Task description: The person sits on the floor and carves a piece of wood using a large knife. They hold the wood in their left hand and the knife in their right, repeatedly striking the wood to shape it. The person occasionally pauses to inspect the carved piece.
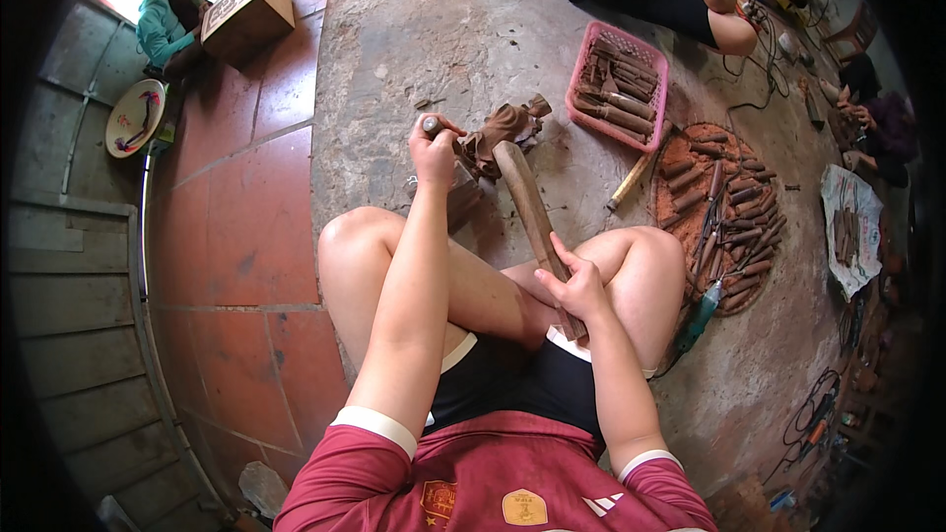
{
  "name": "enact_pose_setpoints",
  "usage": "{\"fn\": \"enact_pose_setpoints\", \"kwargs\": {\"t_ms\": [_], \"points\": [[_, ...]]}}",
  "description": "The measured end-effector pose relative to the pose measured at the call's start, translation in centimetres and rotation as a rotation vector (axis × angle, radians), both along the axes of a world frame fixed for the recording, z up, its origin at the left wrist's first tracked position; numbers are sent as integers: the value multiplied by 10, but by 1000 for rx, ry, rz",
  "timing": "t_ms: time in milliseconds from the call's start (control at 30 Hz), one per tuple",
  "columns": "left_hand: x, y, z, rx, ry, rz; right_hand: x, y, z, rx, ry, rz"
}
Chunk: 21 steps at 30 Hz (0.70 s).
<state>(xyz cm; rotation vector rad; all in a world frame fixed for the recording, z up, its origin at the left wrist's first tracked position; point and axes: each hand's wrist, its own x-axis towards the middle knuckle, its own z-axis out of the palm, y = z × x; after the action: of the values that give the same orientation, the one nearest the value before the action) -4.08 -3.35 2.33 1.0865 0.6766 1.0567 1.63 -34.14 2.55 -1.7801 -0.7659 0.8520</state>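
Observation:
My left hand [435, 156] is closed in a fist around a chisel, whose round butt end [431, 125] pokes out above the thumb; its blade is hidden. Just right of that fist lies a dark brown carved wood piece [505, 133] with an irregular, knobbly shape. My right hand [576, 283] grips a long wooden mallet bar [532, 207] near its lower end. The bar slants up and away from my lap, its far end overlapping the carving in view. Below my left fist a dark block [467, 199] sits in front of my crossed legs.
A pink basket [654, 143] of wooden-handled tools stands ahead right, beside a hammer [631, 180]. Further right, a round tray [663, 199] holds many tools, with a teal power tool [702, 313] near it. Other people sit at the far right and far left, one beside a box [276, 25].

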Motion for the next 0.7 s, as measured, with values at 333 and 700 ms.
{"fn": "enact_pose_setpoints", "kwargs": {"t_ms": [333, 700], "points": [[1, 1, 1, 155, 84, 10, 1, -1, -4, 13, -9, -6], [6, 2, -15, 210, 214, -26, 1, -1, -4, 34, -44, 8]]}}
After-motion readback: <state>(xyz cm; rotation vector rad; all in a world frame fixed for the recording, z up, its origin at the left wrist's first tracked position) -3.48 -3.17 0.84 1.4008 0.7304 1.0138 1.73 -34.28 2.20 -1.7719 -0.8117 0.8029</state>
